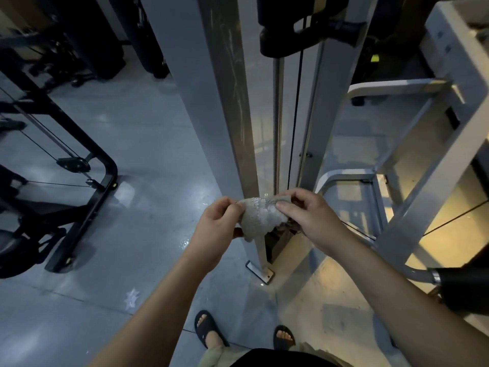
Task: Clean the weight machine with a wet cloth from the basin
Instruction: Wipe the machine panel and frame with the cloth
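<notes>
One crumpled grey cloth (260,218) at centre, just in front of the weight machine (230,102), its one pale upright. Pinched at the 9 o'clock edge by curled fingers of the left hand (219,223), at 3 o'clock by thumb and forefinger of the right hand (309,221). Two sandals (209,329) at 6 o'clock; one black machine (79,207) at 9.

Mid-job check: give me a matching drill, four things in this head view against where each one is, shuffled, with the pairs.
Things:
1. grey textured cloth
2. black slide sandals
3. tall pale grey metal upright
4. black tubular machine frame

Places:
A. on the floor, far left
B. pinched between left hand and right hand
C. on the person's feet, bottom of view
D. straight ahead, behind the cloth

Pairs: 1-B, 2-C, 3-D, 4-A
</notes>
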### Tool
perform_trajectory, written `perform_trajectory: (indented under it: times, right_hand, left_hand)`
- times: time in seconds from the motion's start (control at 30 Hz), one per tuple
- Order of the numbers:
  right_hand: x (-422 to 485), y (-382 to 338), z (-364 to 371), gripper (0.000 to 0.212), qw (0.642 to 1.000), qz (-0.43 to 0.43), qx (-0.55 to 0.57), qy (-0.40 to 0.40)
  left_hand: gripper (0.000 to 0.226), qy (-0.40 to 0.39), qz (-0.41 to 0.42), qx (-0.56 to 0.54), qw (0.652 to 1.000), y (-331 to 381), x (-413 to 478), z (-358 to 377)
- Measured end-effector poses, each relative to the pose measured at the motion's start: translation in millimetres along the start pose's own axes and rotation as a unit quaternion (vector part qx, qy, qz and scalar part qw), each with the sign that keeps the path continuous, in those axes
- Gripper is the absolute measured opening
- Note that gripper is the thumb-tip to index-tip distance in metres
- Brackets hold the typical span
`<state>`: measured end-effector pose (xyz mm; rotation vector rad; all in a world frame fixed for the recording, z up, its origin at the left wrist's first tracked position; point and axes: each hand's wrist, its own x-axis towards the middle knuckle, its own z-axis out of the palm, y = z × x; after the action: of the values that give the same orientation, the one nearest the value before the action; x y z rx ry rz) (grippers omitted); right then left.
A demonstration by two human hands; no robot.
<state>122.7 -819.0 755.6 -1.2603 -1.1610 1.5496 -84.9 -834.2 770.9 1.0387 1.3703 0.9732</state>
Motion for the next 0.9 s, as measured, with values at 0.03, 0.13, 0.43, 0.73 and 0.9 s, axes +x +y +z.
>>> perform_trajectory:
  times: [0.03,0.13,0.43,0.73,0.9]
  right_hand:
    - [-0.7,0.6,0.1,0.005,1.000,0.002,-0.002,0.013]
    - [-5.2,2.4,2.3,0.004,0.990,-0.041,-0.111,0.075]
    - [-25.7,1.0,24.9,0.029,0.978,-0.121,-0.166,0.043]
    - [-12.8,8.2,22.6,0.011,0.976,0.053,0.213,0.014]
    - [-12.1,5.2,30.4,0.023,0.964,0.054,0.260,-0.002]
  left_hand:
    - [0.025,0.011,-0.002,0.006,1.000,-2.5,0.9,-1.2]
    - [0.026,0.049,-0.006,0.034,0.998,-5.0,0.4,0.5]
    - [0.068,-0.095,0.030,-0.006,0.995,0.9,-13.9,6.2]
    - [0.060,-0.075,0.037,-0.022,0.996,5.2,-18.0,-5.4]
    - [0.009,-0.009,0.106,0.085,0.991,-7.2,-8.5,-1.0]
